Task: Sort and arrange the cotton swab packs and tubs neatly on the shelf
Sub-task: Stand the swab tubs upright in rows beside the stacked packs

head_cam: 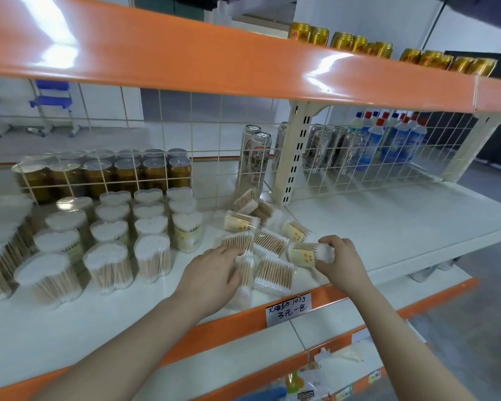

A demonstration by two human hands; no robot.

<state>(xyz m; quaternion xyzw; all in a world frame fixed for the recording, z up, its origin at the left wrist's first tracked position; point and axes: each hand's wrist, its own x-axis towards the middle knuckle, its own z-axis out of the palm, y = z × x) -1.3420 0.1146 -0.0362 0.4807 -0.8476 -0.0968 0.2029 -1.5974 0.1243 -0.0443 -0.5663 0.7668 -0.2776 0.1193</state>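
Clear tubs of cotton swabs (pixel 145 227) stand in rows on the white shelf (pixel 388 221), left of centre. A loose heap of flat swab packs (pixel 271 241) lies in the middle near the front edge. My right hand (pixel 342 261) grips a small tub with a yellow label (pixel 307 254), lying on its side at the right of the heap. My left hand (pixel 214 273) lies on a flat pack (pixel 245 273) at the heap's left side, fingers curled over it. Another yellow-label tub (pixel 239 221) lies on its side behind the heap.
A wire grid (pixel 373 157) backs the shelf, with cans (pixel 256 157) and blue bottles (pixel 394 140) behind it. Gold cans (pixel 104 175) stand behind the tubs. An orange shelf (pixel 214 62) hangs overhead. A handwritten price tag (pixel 288 309) is on the front edge.
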